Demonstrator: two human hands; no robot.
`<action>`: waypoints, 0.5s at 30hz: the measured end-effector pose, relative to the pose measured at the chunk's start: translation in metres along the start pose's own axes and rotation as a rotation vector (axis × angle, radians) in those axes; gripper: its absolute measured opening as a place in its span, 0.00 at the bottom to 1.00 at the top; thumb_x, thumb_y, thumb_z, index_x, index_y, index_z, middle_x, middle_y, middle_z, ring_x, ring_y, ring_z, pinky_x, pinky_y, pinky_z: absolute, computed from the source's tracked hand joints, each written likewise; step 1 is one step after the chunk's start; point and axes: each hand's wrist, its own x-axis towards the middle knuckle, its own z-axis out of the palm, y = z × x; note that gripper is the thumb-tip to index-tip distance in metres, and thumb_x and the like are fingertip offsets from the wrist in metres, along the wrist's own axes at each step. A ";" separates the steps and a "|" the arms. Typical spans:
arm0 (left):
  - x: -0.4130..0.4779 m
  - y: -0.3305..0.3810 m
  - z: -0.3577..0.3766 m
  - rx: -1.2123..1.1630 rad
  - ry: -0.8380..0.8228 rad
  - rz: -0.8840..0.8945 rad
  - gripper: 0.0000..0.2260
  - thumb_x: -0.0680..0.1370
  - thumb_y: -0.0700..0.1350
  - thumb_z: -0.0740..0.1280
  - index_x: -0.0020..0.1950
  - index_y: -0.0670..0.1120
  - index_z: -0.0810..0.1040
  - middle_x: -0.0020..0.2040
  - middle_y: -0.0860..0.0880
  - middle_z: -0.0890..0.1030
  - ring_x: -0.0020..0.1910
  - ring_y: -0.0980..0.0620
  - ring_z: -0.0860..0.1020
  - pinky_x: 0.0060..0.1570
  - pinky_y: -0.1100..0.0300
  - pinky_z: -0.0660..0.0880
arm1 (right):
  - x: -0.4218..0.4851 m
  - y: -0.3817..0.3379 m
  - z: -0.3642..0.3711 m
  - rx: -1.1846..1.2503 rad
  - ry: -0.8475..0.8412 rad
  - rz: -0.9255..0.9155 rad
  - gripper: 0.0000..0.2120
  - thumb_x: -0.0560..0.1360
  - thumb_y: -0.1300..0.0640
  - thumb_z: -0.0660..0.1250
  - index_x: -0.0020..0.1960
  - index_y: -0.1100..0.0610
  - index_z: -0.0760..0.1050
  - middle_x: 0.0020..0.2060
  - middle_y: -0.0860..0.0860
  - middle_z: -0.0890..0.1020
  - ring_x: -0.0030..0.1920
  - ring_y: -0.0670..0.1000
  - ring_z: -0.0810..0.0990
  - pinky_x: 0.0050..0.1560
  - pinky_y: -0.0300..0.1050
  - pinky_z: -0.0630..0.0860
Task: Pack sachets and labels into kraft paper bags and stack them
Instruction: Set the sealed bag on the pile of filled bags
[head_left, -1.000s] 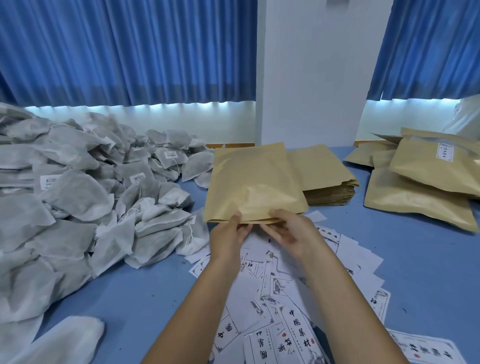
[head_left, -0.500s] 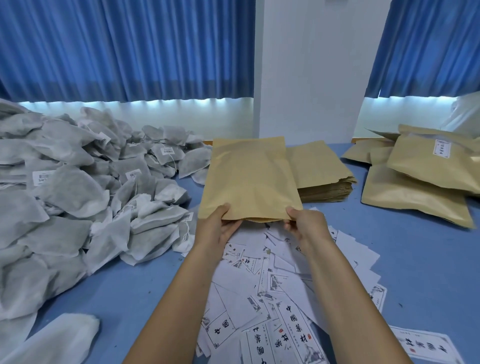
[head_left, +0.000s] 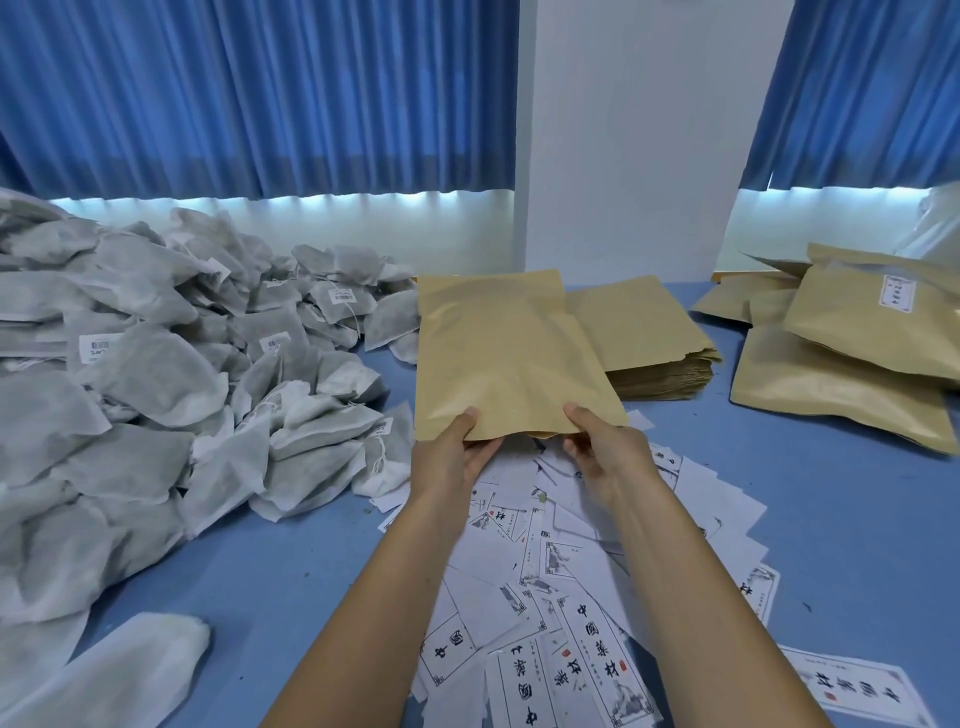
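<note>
I hold one flat kraft paper bag (head_left: 504, 353) up over the blue table (head_left: 831, 519), its near edge toward me. My left hand (head_left: 452, 457) grips the bag's near left corner, thumb on top. My right hand (head_left: 602, 447) grips the near right corner the same way. A big heap of grey-white sachets (head_left: 156, 374) fills the left side. White printed labels (head_left: 561, 597) lie scattered under my forearms. A stack of empty kraft bags (head_left: 654, 338) lies behind the held bag. Filled kraft bags (head_left: 852, 364) are piled at the right.
Blue curtains (head_left: 260, 93) and a white pillar (head_left: 623, 130) stand behind the table. One loose sachet (head_left: 130, 670) lies at the near left edge. A single label (head_left: 852, 691) sits apart at the near right.
Both hands slid apart from the middle of the bag's near edge to its two corners, and the bag rose slightly.
</note>
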 end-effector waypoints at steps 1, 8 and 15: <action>0.000 0.000 0.000 0.005 -0.008 0.005 0.10 0.76 0.35 0.68 0.57 0.40 0.75 0.55 0.43 0.82 0.52 0.45 0.82 0.42 0.59 0.81 | -0.002 0.000 0.001 0.009 -0.033 0.013 0.05 0.71 0.66 0.73 0.43 0.63 0.76 0.39 0.55 0.81 0.35 0.50 0.78 0.28 0.34 0.76; 0.003 0.000 -0.002 0.041 -0.048 0.016 0.07 0.76 0.36 0.69 0.53 0.41 0.76 0.54 0.42 0.82 0.50 0.46 0.83 0.47 0.55 0.81 | -0.003 0.001 0.005 0.026 -0.032 0.000 0.05 0.72 0.69 0.70 0.44 0.64 0.75 0.42 0.56 0.80 0.36 0.51 0.78 0.35 0.37 0.75; 0.001 -0.002 -0.001 0.049 -0.076 0.000 0.10 0.75 0.36 0.69 0.55 0.38 0.76 0.52 0.40 0.83 0.49 0.45 0.83 0.47 0.55 0.81 | -0.008 0.007 0.015 0.093 -0.097 0.049 0.17 0.72 0.71 0.70 0.60 0.64 0.74 0.45 0.56 0.81 0.41 0.51 0.79 0.32 0.37 0.76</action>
